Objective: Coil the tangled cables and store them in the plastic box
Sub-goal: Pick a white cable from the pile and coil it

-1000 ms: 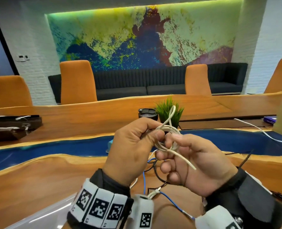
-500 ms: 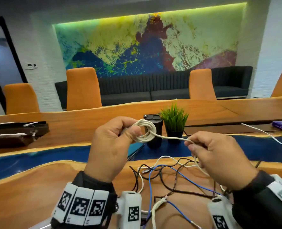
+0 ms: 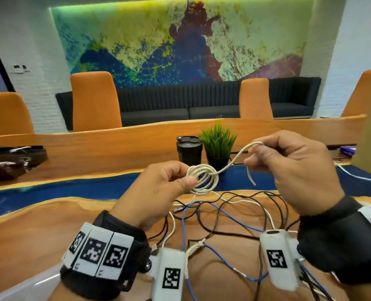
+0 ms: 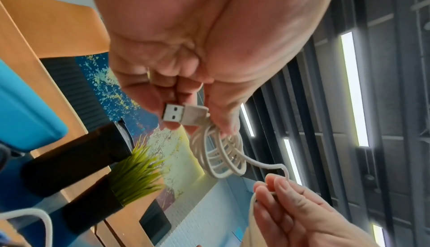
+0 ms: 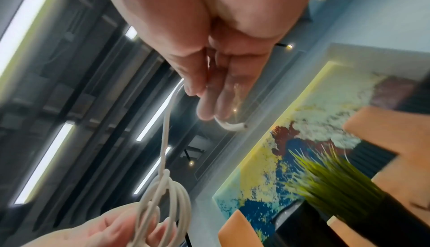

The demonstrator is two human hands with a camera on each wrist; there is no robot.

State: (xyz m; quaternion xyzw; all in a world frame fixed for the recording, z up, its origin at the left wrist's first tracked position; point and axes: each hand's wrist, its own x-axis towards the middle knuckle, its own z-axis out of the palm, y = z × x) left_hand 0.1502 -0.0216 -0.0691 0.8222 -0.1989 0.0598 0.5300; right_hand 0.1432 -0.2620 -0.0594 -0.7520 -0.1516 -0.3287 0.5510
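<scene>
My left hand pinches a small coil of white cable held above the table; the left wrist view shows the same coil and its USB plug against my fingers. My right hand pinches the cable's free tail, pulled up to the right of the coil, with the cut end hanging below my fingers. In the right wrist view the tail runs from my fingers down to the coil. Tangled blue, brown and white cables lie on the wooden table under my hands. A clear plastic box's edge shows at bottom left.
A black tumbler and a small potted plant stand just beyond my hands. A dark tray with white cables sits at far left. A white cable trails at right. Orange chairs and a dark sofa line the back.
My hands have drawn apart: the right hand pulled the cable's tail up and right out of the coil, which the left hand still holds. The loose cables below came into view.
</scene>
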